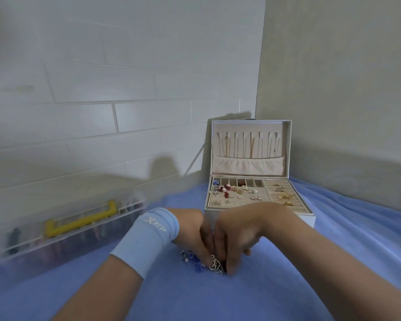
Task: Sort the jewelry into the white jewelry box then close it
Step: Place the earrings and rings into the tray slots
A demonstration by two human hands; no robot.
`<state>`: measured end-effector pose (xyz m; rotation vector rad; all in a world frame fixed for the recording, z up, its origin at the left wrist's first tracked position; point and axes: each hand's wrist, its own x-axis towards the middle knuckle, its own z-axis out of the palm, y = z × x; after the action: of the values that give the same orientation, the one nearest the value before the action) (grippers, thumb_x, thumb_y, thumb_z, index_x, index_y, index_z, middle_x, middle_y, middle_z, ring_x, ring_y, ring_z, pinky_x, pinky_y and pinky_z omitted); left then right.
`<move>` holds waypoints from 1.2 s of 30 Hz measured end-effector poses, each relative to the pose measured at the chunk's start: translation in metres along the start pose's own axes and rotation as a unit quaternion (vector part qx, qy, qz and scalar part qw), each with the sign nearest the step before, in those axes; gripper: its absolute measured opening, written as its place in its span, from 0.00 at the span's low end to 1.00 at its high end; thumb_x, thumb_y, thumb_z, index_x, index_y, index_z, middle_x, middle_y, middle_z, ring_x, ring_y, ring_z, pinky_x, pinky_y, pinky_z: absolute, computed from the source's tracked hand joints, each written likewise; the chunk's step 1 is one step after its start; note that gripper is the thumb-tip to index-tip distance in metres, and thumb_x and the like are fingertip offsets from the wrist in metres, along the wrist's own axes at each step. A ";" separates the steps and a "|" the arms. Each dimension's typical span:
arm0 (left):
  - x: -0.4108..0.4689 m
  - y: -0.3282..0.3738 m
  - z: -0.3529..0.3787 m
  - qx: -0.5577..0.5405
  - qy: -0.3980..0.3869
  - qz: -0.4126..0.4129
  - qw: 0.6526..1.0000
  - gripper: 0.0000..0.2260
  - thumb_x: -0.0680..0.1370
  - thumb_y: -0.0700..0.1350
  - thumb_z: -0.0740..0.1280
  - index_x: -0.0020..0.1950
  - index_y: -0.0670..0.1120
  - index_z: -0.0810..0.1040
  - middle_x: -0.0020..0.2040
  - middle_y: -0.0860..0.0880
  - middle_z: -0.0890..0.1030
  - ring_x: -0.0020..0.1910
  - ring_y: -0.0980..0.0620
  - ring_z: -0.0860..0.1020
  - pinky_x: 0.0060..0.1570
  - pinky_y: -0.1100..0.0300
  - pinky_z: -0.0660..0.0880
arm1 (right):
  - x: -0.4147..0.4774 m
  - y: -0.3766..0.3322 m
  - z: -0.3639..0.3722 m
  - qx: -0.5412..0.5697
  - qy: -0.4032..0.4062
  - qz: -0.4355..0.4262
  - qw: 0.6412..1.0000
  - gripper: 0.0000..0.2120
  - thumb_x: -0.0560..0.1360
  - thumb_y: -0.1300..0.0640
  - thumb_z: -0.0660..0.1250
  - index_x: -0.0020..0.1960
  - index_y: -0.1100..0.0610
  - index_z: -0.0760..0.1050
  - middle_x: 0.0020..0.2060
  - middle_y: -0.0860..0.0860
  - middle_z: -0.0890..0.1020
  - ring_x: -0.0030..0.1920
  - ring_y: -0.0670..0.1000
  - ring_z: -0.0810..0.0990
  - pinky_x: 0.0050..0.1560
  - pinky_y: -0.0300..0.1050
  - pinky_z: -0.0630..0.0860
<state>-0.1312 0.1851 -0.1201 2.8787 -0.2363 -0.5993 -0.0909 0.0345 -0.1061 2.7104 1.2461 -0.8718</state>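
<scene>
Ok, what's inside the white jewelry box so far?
Gold chains hang in the lid; earrings sit on the peg panel, gold rings in the ring rolls. The right hand hides the tray's front edge.

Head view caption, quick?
Left hand and right hand pinch a jewelry pile on blue cloth, white jewelry box open behind.

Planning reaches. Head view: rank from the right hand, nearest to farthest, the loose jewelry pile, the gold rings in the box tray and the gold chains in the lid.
1. loose jewelry pile, on the blue cloth under the right hand.
2. gold rings, white box's right tray slots.
3. gold chains, hanging in the upright lid.
</scene>
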 end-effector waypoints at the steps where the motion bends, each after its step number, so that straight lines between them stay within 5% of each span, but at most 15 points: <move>1: 0.001 0.001 0.001 0.003 -0.002 -0.002 1.000 0.08 0.70 0.56 0.77 0.47 0.58 0.84 0.40 0.62 0.80 0.38 0.62 0.75 0.41 0.68 0.70 | -0.001 0.000 -0.001 0.008 0.002 -0.004 1.000 0.12 0.69 0.50 0.79 0.52 0.50 0.85 0.43 0.46 0.86 0.36 0.46 0.81 0.35 0.40 0.73; 4: -0.001 -0.001 -0.003 0.006 -0.002 0.011 1.000 0.09 0.71 0.55 0.76 0.50 0.58 0.85 0.41 0.62 0.80 0.39 0.65 0.75 0.43 0.68 0.70 | -0.009 0.004 -0.009 0.031 0.018 -0.014 0.999 0.06 0.74 0.51 0.75 0.50 0.50 0.85 0.31 0.39 0.83 0.34 0.44 0.82 0.31 0.37 0.72; 8: -0.005 -0.007 -0.012 -0.008 0.042 0.040 0.998 0.10 0.73 0.52 0.75 0.54 0.54 0.85 0.44 0.59 0.82 0.44 0.59 0.78 0.47 0.65 0.74 | -0.015 0.013 -0.017 0.106 0.063 -0.048 0.991 0.07 0.78 0.55 0.69 0.50 0.56 0.85 0.38 0.43 0.86 0.37 0.47 0.85 0.30 0.38 0.73; 11: -0.006 -0.012 -0.017 -0.150 0.091 0.068 0.982 0.12 0.73 0.49 0.76 0.55 0.51 0.81 0.49 0.49 0.86 0.47 0.51 0.83 0.49 0.58 0.78 | -0.018 0.021 -0.023 0.174 0.096 -0.070 0.978 0.08 0.80 0.58 0.67 0.51 0.57 0.85 0.45 0.49 0.88 0.35 0.49 0.84 0.26 0.37 0.70; 19: -0.007 -0.007 -0.013 -0.402 0.151 0.109 0.896 0.13 0.78 0.43 0.71 0.61 0.46 0.76 0.48 0.49 0.87 0.44 0.54 0.84 0.40 0.59 0.79 | -0.025 0.041 -0.033 0.335 0.190 -0.122 0.915 0.09 0.82 0.60 0.66 0.54 0.59 0.85 0.44 0.55 0.86 0.31 0.50 0.78 0.26 0.39 0.71; 27: -0.004 -0.012 -0.017 -0.459 0.180 0.119 0.862 0.04 0.80 0.42 0.68 0.53 0.47 0.82 0.43 0.52 0.85 0.38 0.55 0.78 0.39 0.63 0.75 | -0.023 0.049 -0.034 0.437 0.203 -0.152 0.863 0.06 0.77 0.63 0.69 0.51 0.66 0.80 0.44 0.59 0.80 0.31 0.52 0.76 0.25 0.39 0.70; 36: 0.025 0.003 -0.060 -0.405 0.298 0.104 0.858 0.05 0.78 0.43 0.70 0.50 0.46 0.85 0.35 0.53 0.80 0.35 0.56 0.76 0.37 0.66 0.77 | -0.016 0.068 -0.047 0.514 0.369 -0.119 0.765 0.08 0.77 0.65 0.70 0.56 0.64 0.80 0.44 0.59 0.85 0.28 0.53 0.78 0.25 0.43 0.72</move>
<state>-0.0840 0.1867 -0.0747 2.0305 -0.1421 0.2237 -0.0287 -0.0107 -0.0716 4.1541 1.5489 -0.5726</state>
